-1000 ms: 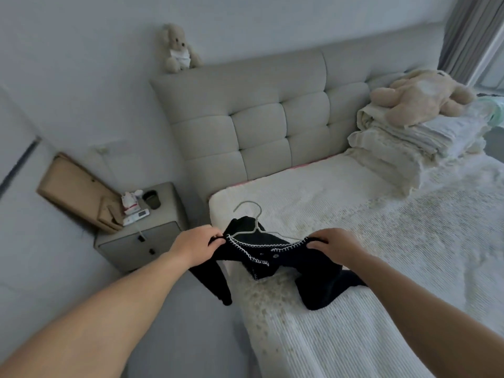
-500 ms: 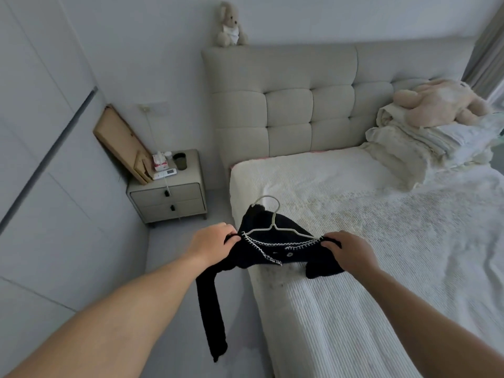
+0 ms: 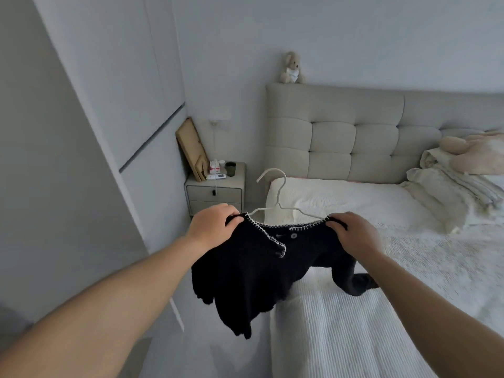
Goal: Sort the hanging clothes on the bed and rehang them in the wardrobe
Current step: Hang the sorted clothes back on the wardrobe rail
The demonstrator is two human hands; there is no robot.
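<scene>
A white bed point(image 3: 354, 336) lies under the right hand point(image 3: 354, 236). Both hands grip a black top point(image 3: 259, 268) on a white hanger point(image 3: 278, 197), the left hand point(image 3: 212, 227) on one shoulder and the right hand on the other.

A bedroom in a home — the bed point(image 3: 368, 282) fills the picture from four to six o'clock, spread with a white ribbed cover, and a tufted beige headboard point(image 3: 354, 137) rises behind it at about one o'clock. A small teddy bear point(image 3: 291, 69) sits on the headboard's top edge at twelve. At three o'clock folded bedding point(image 3: 447, 186) is stacked with a pale plush toy point(image 3: 474, 154) on top. A two-drawer nightstand point(image 3: 215, 190) stands at eleven o'clock in the corner beside the bed, small household things on it. Tall plain white wardrobe doors point(image 3: 81, 132) — flat panels with a dark groove — run along the nine o'clock side.
</scene>
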